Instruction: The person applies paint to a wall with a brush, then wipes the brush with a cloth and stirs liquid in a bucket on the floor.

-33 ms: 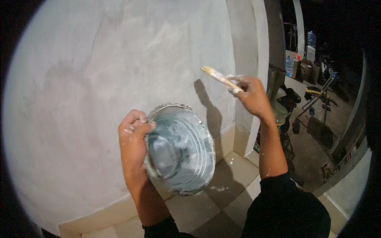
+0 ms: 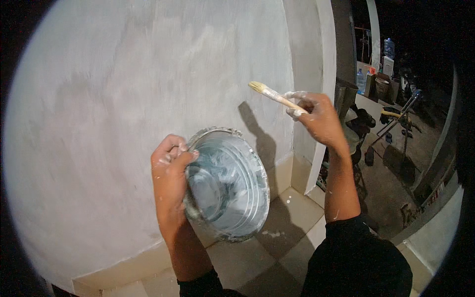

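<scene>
My left hand (image 2: pixel 172 166) grips the rim of a round basin (image 2: pixel 232 183) and holds it tilted, its inside facing me. White paint smears the basin's walls and crusts its rim. Higher and to the right, my right hand (image 2: pixel 316 116) pinches the handle of a paintbrush (image 2: pixel 273 95) between thumb and fingers. The pale bristles point up and left, apart from the basin, in front of a patchy whitish wall (image 2: pixel 198 64). Whether they touch the wall I cannot tell. White paint spots both hands.
Beige skirting (image 2: pixel 133 267) runs along the wall's foot. White drips spot the tiled floor (image 2: pixel 292 208). On the right, past the wall's corner (image 2: pixel 316 59), stand water bottles (image 2: pixel 389 48), a bucket (image 2: pixel 382 88) and long-handled tools (image 2: pixel 396 119) in dim light.
My left hand and the basin have shifted slightly right and up. The brush tip has moved a little left. Both grips are the same.
</scene>
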Available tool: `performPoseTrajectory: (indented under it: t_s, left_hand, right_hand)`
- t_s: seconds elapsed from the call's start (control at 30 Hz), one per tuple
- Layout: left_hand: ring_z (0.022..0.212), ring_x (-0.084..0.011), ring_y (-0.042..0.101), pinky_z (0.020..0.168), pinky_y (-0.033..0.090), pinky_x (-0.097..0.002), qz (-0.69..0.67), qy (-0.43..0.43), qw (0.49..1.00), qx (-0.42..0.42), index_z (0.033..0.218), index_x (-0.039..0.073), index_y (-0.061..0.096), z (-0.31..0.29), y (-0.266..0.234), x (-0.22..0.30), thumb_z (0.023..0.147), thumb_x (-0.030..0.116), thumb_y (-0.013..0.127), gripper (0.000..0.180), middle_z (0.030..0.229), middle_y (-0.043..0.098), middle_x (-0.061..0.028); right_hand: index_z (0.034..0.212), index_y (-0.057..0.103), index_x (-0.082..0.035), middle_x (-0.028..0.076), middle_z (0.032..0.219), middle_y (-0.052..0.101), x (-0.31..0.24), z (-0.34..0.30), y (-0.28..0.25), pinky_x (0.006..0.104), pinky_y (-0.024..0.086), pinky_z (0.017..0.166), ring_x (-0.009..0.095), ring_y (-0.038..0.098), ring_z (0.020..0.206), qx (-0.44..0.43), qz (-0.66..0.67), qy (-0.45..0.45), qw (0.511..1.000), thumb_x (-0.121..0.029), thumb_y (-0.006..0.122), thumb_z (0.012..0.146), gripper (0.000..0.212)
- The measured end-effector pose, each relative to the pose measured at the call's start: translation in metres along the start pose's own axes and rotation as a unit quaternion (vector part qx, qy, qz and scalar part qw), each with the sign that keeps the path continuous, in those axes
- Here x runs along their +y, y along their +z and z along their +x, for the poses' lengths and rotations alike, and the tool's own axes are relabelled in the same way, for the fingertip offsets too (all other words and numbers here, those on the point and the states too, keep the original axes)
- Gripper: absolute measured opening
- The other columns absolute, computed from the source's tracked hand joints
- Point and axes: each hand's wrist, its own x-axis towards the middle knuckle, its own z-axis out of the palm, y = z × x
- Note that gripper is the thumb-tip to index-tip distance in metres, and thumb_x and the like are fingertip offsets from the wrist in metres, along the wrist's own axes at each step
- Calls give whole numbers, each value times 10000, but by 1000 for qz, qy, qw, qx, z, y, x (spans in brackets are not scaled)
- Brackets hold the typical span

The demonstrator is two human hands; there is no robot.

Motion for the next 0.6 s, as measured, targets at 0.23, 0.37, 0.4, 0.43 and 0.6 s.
performPoseTrajectory:
  t_s: [0.23, 0.37, 0.4, 0.43, 0.6]
  left_hand:
    - [638, -23, 340, 579, 281, -187, -2, 23, 989, -144, 802, 87, 507, 8, 32, -26, 763, -19, 631, 168, 714, 396, 85]
    - [649, -27, 353, 602, 291, -182, -31, 56, 988, -140, 808, 96, 489, 6, 46, -31, 753, -68, 640, 230, 741, 415, 74]
    - [654, -32, 359, 608, 299, -185, -46, 63, 988, -133, 806, 94, 487, 6, 49, -32, 748, -80, 641, 240, 745, 422, 68]
    - [665, -38, 370, 619, 310, -191, -41, 73, 988, -130, 803, 91, 483, 5, 51, -31, 747, -90, 641, 246, 746, 428, 60]
    - [688, -12, 385, 599, 327, -182, -11, 131, 984, -124, 808, 42, 547, 3, 50, -41, 762, -136, 624, 199, 768, 463, 50]
  right_hand:
    - [931, 730, 47, 144, 686, 657, -14, -16, -17, 314, 499, 605, 207, 632, 609, -189, -153, -149, 958, 44, 687, 684, 250]
    - [954, 712, 43, 222, 816, 690, -25, -14, 0, 371, 527, 700, 307, 686, 735, -201, -149, -54, 967, 28, 717, 693, 262]
    - [935, 705, 47, 200, 785, 684, -25, -13, 6, 360, 524, 681, 283, 676, 708, -193, -123, -59, 972, 29, 723, 688, 248]
    - [916, 698, 50, 178, 754, 678, -25, -11, 12, 349, 520, 663, 258, 665, 681, -185, -97, -64, 976, 30, 729, 683, 236]
    - [856, 682, 25, 20, 678, 634, -26, -19, 46, 279, 481, 556, 79, 575, 604, -124, 186, 30, 974, -47, 816, 741, 191]
